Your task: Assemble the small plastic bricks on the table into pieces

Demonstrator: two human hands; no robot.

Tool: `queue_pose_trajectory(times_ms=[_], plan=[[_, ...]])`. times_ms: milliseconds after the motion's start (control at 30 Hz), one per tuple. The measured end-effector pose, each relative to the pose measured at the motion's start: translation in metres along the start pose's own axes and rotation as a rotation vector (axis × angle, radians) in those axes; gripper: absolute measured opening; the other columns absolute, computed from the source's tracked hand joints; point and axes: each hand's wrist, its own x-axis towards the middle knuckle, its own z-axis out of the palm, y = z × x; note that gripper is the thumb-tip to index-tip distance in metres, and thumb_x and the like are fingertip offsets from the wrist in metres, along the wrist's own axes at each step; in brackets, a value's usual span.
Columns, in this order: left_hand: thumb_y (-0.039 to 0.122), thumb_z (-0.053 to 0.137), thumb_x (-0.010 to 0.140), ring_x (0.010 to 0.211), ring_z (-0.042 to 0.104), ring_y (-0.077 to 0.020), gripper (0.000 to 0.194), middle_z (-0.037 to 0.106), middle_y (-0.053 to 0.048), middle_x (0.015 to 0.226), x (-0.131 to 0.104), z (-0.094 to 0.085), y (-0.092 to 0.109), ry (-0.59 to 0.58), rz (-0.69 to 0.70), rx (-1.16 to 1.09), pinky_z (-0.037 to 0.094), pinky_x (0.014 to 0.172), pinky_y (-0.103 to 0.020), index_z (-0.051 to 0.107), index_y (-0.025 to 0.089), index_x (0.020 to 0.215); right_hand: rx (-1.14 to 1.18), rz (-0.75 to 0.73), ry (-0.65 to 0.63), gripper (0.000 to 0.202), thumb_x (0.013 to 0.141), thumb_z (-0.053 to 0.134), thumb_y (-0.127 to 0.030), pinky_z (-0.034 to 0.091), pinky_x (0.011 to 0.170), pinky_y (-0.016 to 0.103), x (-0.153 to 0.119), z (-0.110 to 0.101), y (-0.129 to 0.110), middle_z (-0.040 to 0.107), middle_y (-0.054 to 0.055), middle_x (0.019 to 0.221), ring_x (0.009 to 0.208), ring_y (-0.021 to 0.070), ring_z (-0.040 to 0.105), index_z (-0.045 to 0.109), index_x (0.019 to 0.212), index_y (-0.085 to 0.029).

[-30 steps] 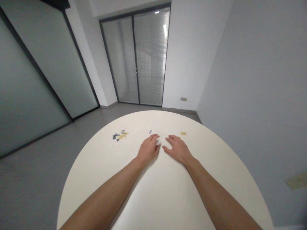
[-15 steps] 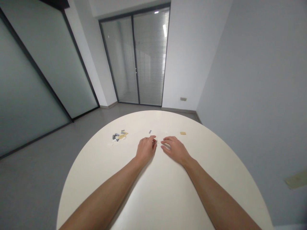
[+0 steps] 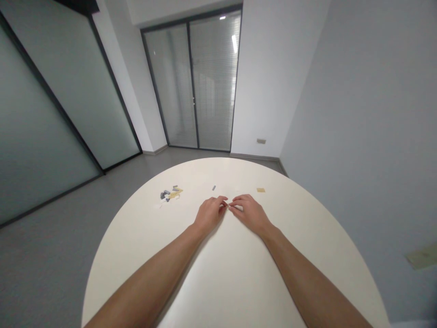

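In the head view, your left hand [image 3: 209, 213] and right hand [image 3: 251, 214] are holding their fingertips close together at the worktop [image 3: 218, 273], toward its far edge. A tiny piece [image 3: 227, 205] is showing between them; whether either is gripping it, I cannot tell. A pile [image 3: 175, 195] is lying toward the far left edge, a yellow block [image 3: 261, 190] toward the far right.

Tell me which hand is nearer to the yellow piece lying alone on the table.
Right. The right hand is on the near side of the yellow piece, apart from it; the left hand is farther away, off to its left.
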Motion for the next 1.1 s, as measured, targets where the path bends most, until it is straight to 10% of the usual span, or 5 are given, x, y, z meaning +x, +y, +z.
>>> queue_pose_trajectory(times_ms=[1100], plan=[[0.026, 0.057, 0.093, 0.096, 0.065, -0.0198, 0.015, 0.074, -0.003, 0.096, 0.0001, -0.0010, 0.0000, 0.016, 0.050, 0.065, 0.049, 0.084, -0.031, 0.072, 0.024, 0.097, 0.076, -0.052, -0.001, 0.017, 0.094, 0.060, -0.033, 0.048, 0.088, 0.037, 0.0031, -0.0035, -0.0042, 0.073, 0.005, 0.091, 0.099, 0.0229, 0.061, 0.071, 0.087, -0.022]])
